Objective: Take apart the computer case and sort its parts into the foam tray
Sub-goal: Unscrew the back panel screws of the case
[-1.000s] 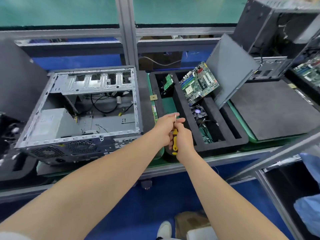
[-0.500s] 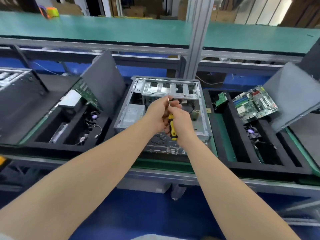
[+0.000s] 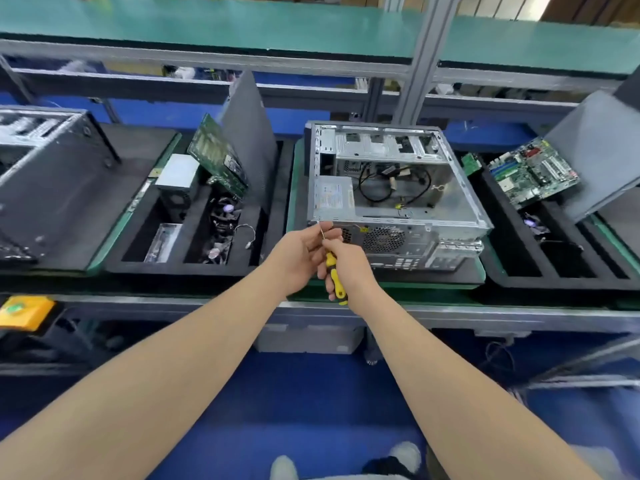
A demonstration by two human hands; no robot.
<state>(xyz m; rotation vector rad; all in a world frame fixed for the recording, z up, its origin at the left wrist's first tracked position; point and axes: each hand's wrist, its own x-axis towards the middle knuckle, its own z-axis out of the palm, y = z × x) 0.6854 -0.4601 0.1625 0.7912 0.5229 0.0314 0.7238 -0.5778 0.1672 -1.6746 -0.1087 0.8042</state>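
PSU (image 3: 334, 197) label too blurred to read. Silver computer case (image 3: 446, 206), top open w/ loose black cables inside, lies just beyond both hands; foam tray (image 3: 190, 267) sits left of them. R hand (image 3: 351, 270) grips the yellow-black screwdriver (image 3: 331, 260) handle, L hand (image 3: 299, 259) pinches its shaft.

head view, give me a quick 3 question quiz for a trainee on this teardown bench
1. True or false: the right hand grips the screwdriver by its yellow handle.
2. The screwdriver tip is at which part of the computer case? A) near-left corner B) far-right corner C) far drive cage
3. Name the silver box sitting inside the case's near-left area.
Key: 1 true; 2 A; 3 power supply
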